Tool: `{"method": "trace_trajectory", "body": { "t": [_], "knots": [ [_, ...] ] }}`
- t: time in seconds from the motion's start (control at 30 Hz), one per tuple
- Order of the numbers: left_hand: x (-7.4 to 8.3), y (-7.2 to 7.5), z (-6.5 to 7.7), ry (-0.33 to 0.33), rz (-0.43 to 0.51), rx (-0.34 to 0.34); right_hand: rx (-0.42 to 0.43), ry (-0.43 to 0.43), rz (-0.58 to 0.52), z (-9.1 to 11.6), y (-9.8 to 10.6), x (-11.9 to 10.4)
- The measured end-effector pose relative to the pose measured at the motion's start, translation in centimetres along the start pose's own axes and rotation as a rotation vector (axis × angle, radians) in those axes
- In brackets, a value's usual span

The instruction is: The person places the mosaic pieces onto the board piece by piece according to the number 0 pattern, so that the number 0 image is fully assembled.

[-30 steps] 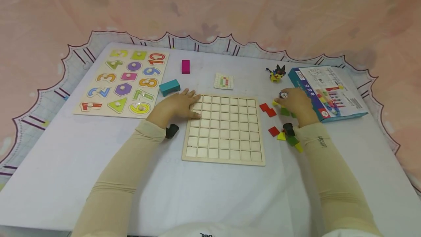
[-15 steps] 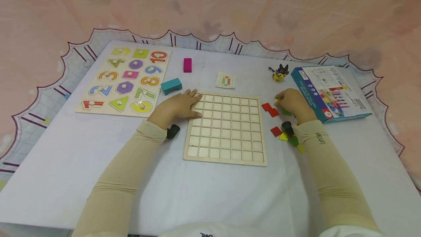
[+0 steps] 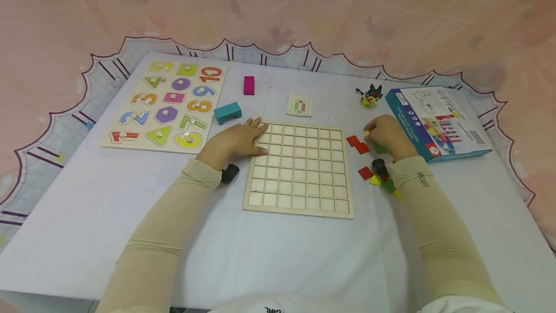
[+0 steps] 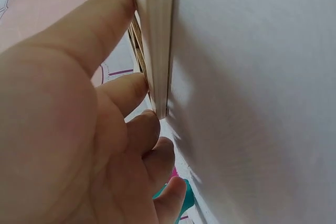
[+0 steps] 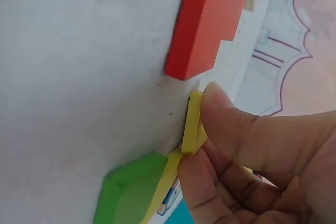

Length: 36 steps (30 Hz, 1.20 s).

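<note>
My left hand [image 3: 239,140] rests with spread fingers on the upper left corner of a wooden grid board [image 3: 299,215]. In the left wrist view its fingertips touch the edge of the board [image 4: 157,45]. My right hand [image 3: 390,136] is beyond the board's right side. Its thumb and index finger pinch a small yellow tile [image 5: 193,124] low over the tabletop. A green tile [image 5: 134,190] and another yellow piece lie close by, partly behind the fingers. Joined red tiles [image 3: 357,144] lie just left of this hand. More red, yellow and green tiles [image 3: 388,186] sit by the right wrist.
A number puzzle board [image 3: 143,124] lies at the left. Behind the grid stand a teal block [image 3: 228,113] and a magenta block [image 3: 249,85], with a small pattern card [image 3: 299,105]. A toy figure [image 3: 370,96] and a flat box [image 3: 438,122] occupy the right.
A small round white-and-dark item seen at my right fingers one second ago no longer shows. That hand has turned slightly at the yellow tile. My left hand stays on the board.
</note>
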<state>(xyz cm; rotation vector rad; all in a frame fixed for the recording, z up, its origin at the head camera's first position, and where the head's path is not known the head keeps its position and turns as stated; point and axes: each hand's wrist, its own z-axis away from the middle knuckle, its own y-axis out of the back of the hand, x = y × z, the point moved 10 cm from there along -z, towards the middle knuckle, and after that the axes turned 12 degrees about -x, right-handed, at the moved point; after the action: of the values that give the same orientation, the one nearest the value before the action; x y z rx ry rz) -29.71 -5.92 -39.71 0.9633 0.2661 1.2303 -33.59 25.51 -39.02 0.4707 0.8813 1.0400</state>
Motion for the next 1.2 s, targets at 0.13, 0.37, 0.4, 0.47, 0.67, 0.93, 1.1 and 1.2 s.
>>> {"method": "trace_trajectory", "body": {
  "t": [0.13,0.37,0.4,0.47,0.67,0.93,1.1,1.2],
  "knots": [
    [0.0,-0.1,0.0,-0.003,0.013,-0.011,-0.010,-0.012,-0.010,0.1,0.0,-0.2],
    [0.0,0.0,0.0,-0.010,0.024,-0.017,-0.007,-0.039,-0.019,0.1,-0.1,-0.3],
    [0.1,0.0,0.0,-0.014,0.020,-0.015,-0.004,-0.036,-0.019,0.1,-0.1,-0.4],
    [0.3,-0.1,0.0,-0.029,0.003,-0.014,0.002,-0.028,-0.020,0.2,0.0,-0.4],
    [1.5,-0.3,-0.1,-0.108,0.001,-0.021,0.031,-0.018,-0.028,0.2,0.3,0.0],
    [1.9,-0.8,-0.4,-0.153,0.031,-0.043,0.021,0.010,-0.112,0.6,1.1,0.4],
    [1.9,-1.0,-0.5,-0.155,0.029,-0.053,-0.002,0.030,-0.219,0.7,0.8,-0.7],
    [2.0,-1.1,-0.4,-0.161,0.025,-0.059,-0.013,0.071,-0.267,0.6,0.3,-2.1]
  ]
}}
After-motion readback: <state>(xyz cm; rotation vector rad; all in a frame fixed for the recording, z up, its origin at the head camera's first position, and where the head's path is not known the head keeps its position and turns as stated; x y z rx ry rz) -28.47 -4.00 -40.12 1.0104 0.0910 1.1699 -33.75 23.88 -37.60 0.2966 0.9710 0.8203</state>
